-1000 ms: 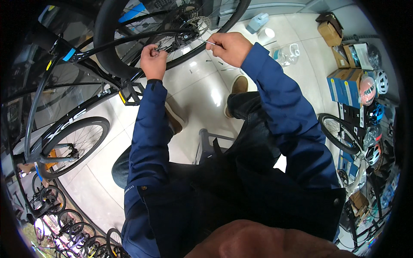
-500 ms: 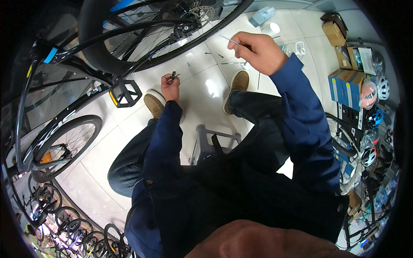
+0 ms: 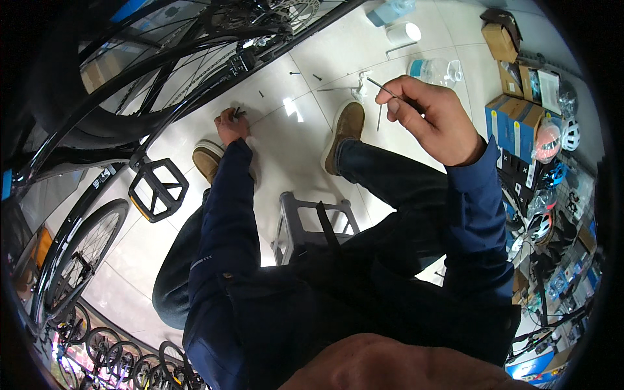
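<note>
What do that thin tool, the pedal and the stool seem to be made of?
The thin tool in the right hand is probably smooth metal, given its slim, straight grey shaft. The pedal is black and open-framed: plastic or coated metal, I can't tell which. The stool seems moulded grey plastic with a dull finish, judging by its rounded edges.

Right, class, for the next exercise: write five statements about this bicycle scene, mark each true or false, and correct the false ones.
1. The right hand holds a thin metal tool, apart from the left hand. True.
2. The left hand grips a helmet. False: at its fingertips is a small dark part.
3. Small bolts lie on the tiled floor. True.
4. The person wears black boots. False: they are brown shoes.
5. The platform pedal is left of the grey stool. True.
</note>
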`<state>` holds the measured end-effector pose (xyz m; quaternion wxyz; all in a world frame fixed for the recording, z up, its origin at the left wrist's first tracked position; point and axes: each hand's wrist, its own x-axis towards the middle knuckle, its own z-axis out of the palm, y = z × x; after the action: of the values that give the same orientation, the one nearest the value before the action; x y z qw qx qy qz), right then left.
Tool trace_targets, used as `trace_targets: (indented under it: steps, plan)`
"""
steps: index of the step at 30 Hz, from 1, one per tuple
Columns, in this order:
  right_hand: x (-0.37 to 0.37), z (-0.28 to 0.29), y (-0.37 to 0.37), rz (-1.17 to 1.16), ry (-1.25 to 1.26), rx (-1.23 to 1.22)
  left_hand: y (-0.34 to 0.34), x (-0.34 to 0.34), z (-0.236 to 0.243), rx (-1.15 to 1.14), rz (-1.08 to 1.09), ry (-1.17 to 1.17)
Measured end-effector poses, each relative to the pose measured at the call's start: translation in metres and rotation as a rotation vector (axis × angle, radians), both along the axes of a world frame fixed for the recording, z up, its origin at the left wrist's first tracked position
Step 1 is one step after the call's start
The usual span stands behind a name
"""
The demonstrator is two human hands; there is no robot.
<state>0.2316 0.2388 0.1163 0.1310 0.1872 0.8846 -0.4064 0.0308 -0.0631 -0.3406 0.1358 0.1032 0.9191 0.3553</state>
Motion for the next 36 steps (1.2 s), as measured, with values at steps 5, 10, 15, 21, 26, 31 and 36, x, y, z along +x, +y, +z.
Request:
trace_targets:
  steps: [5, 10, 15, 21, 26, 31, 36]
  plan:
    - [0.014, 0.004, 0.011, -0.067, 0.144, -0.016, -0.022, 0.011, 0.020, -0.024, 0.045, 0.074]
    - [0.037, 0.035, 0.029, -0.138, 0.392, -0.032, -0.032, 0.040, 0.051, 0.173, 0.175, -0.091]
    - [0.078, 0.053, 0.036, -0.466, 0.549, -0.137, 0.001, 0.061, 0.134, 0.380, -0.056, -0.139]
    - [0.128, 0.023, 0.048, -0.697, 0.866, -0.315, 0.054, 0.070, 0.323, 0.631, -0.351, -0.150]
    - [0.147, 0.010, 0.035, -0.855, 0.812, -0.533, 0.024, 0.084, 0.462, 0.741, -0.582, -0.124]
    - [0.145, 0.037, 0.053, -0.871, 0.867, -0.511, -0.029, 0.107, 0.493, 0.840, -0.556, -0.090]
    - [0.099, 0.072, 0.101, -0.770, 0.975, -0.476, -0.024, 0.106, 0.419, 0.876, -0.362, -0.238]
